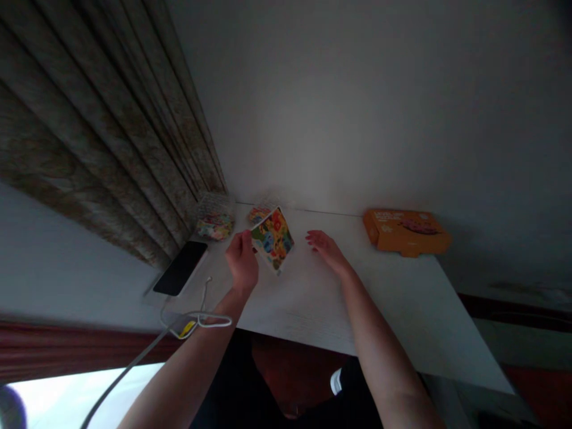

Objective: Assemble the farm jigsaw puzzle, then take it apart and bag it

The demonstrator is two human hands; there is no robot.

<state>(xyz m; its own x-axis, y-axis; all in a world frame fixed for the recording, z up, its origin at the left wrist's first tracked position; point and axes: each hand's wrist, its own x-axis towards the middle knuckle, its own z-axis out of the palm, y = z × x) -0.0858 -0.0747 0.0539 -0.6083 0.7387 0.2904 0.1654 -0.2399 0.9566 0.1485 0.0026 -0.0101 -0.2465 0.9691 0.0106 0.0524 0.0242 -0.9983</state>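
My left hand [242,260] is closed on the left corner of a colourful printed card [273,239], pinched between thumb and fingers. The card is tilted above the table and shows a bright picture in red, yellow, blue and green with a pale edge. To its right, my right hand [325,248] hovers with its fingers stretched out, apart from the card and holding nothing. Behind the card stands a clear container [259,213] with colourful pieces in it, partly hidden. Another clear container [215,223] with colourful small pieces sits further left.
An orange box [406,232] lies at the back right of the white table [308,304]. On the left are a dark phone [182,269] and a looped white cable [210,317] near my left forearm. A patterned curtain [111,119] hangs beside the wall [357,107].
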